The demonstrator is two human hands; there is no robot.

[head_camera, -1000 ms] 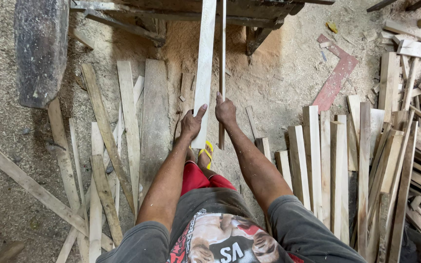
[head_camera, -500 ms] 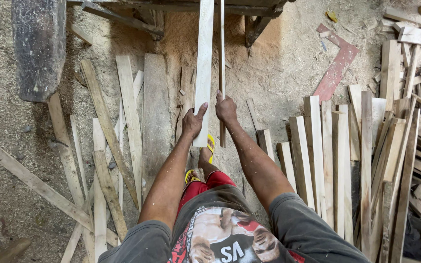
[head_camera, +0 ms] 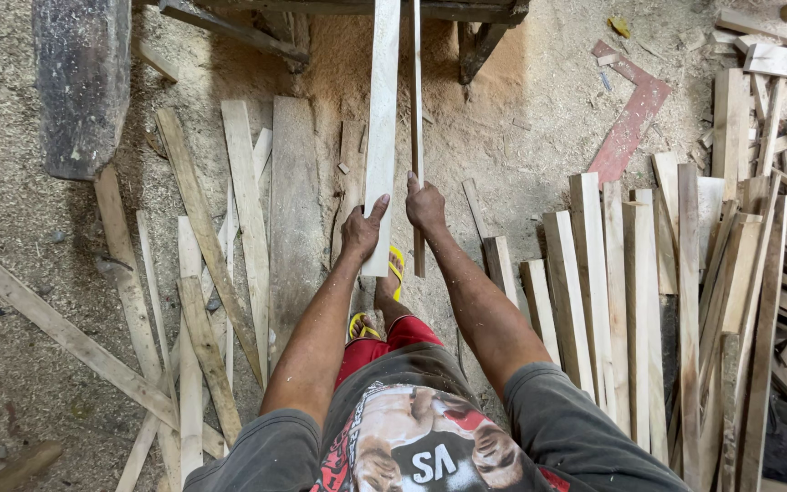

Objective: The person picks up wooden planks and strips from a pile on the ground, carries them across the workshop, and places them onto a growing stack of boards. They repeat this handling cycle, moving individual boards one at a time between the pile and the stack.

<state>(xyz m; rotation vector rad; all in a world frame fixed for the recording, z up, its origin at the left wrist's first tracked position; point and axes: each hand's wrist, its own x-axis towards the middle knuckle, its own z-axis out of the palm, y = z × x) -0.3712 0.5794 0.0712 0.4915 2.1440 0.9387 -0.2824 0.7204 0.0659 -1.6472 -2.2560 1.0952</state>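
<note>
My left hand (head_camera: 362, 230) grips the near end of a wide pale wooden board (head_camera: 382, 118) that runs straight ahead toward a wooden bench frame (head_camera: 366, 9) at the top. My right hand (head_camera: 424, 205) holds a thin narrow wooden strip (head_camera: 416, 100) lying parallel just right of the board. Both pieces extend away from me and out of the top edge. My feet in yellow sandals (head_camera: 395, 270) stand below the hands on sawdust-covered ground.
Loose planks (head_camera: 239, 228) lie scattered on the ground at left. A dense pile of cut boards (head_camera: 685, 301) stands at right. A dark heavy slab (head_camera: 82, 82) lies at top left, and a reddish angled piece (head_camera: 630, 123) at top right.
The view has shifted slightly and my hands hold the same board and strip; my feet have stepped a little beneath me.
</note>
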